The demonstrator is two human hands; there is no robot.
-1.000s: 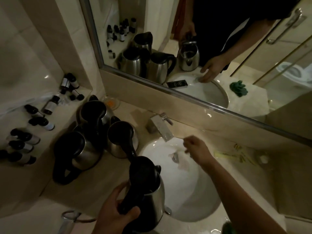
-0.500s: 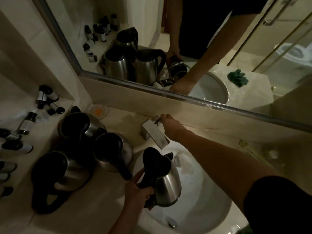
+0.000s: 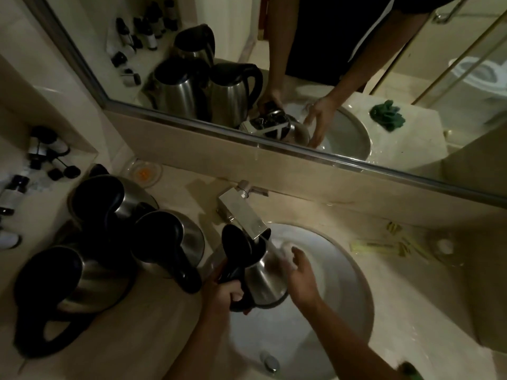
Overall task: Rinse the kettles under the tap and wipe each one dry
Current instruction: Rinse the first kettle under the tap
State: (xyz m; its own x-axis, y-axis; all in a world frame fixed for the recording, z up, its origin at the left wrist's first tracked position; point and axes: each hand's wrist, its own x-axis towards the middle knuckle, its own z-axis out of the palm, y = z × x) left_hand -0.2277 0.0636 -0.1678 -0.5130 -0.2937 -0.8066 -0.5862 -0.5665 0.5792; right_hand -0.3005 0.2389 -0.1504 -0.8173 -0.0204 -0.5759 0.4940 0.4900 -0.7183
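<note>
While the steel kettle (image 3: 263,278) is being held tilted over the basin (image 3: 348,305), directly beneath the tap (image 3: 244,215), the left hand (image 3: 222,297) is curling round its black handle on the near left side and the right hand (image 3: 301,275) is pressing against the far right wall of the body, fingers loosely bent, with something pale at the fingertips that cannot be identified in this dim light. Whether water is running is hard to tell. The lid is standing open under the spout. The kettle is judged to be rigid and fairly light when empty, gaining weight as it is filling; its polished wall is likely becoming slippery when wet, so the moulded handle is serving as the secure hold, and the second hand is best steadying the body rather than carrying it. The hinged lid is probably the weak part and is not to be used as a grip. Three further kettles (image 3: 164,242) are standing close together on the desk (image 3: 153,325) to the left of the basin, apparently awaiting rinsing. A green cloth (image 3: 386,116) is showing only in the mirror (image 3: 274,50), lying on the desk to the right of the basin.
</note>
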